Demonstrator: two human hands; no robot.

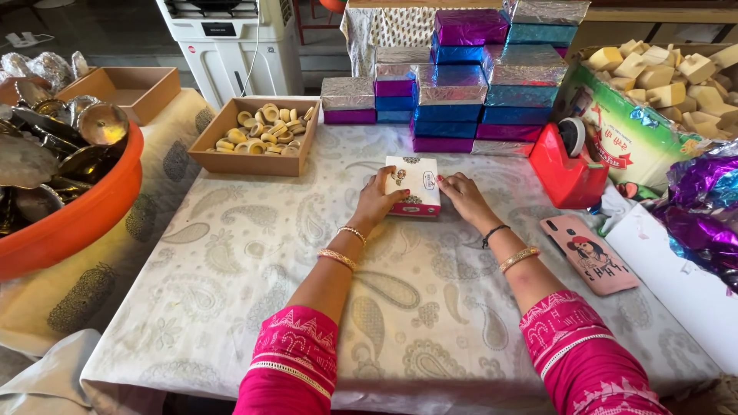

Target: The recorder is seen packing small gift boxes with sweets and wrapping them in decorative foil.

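Nearest the lens: two pink embroidered sleeves, forearms with gold bangles reaching forward over a tabletop spread with a pale paisley cloth.

Far left: orange tub heaped with shiny metal dishes, sitting on the cloth's edge. Behind it, an empty shallow cardboard tray. Further right, a second cardboard tray filled with small pale rings and rounds, near the tabletop's far side.

Centre: left hand laid against the left side of a small white printed box, fingers curled over its near left corner, thumb up along its edge; grip closed around that side of the box. Box flat on the cloth, between both hands, just in front of the foil stack. Right hand touching the box's right side, fingertips pressed against its edge, palm low on the cloth; grip pressing rather than wrapped, fingers nearly straight.

Behind the box: stacked boxes wrapped in silver, blue and purple foil, several layers high.

Right of the hands: red tape dispenser just beside the stack. Nearer the camera, a pink phone lying flat by the right forearm. Beyond, an open carton of tan cubes. Far right edge: crumpled purple foil sheets over a white board.
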